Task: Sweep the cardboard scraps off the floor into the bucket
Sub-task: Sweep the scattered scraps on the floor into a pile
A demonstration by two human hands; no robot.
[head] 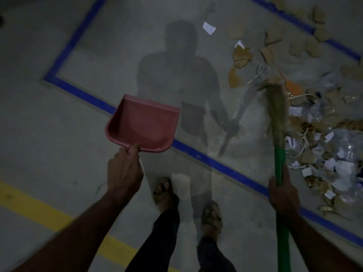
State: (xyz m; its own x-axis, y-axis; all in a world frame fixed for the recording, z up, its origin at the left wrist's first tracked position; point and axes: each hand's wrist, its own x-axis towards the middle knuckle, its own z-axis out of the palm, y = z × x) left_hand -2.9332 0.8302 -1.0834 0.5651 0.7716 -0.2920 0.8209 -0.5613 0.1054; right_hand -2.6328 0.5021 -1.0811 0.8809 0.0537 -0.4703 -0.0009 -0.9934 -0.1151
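1. Fingers of my left hand (124,169) were curled round the handle at the back edge of the pink dustpan (142,124), thumb on top, and the pan hung clear above the floor with its open mouth pointing away from me and nothing in it that I could see.
2. Between my two hands lay bare concrete, crossed by a blue line (198,154) running down toward the right.
3. On the right, my right hand (282,193) was wrapped tight round the green handle of the broom (277,124), whose long axis ran nearly straight away from me, bristles at the far end.
4. Cardboard scraps (241,55) lay ahead and right of the bristles, mixed lower down with paper and clear plastic, so the broom hand was far nearer them than the pan hand.
5. No bucket was in view; I judged the pan would need to cross to the right, mouth toward the heap.
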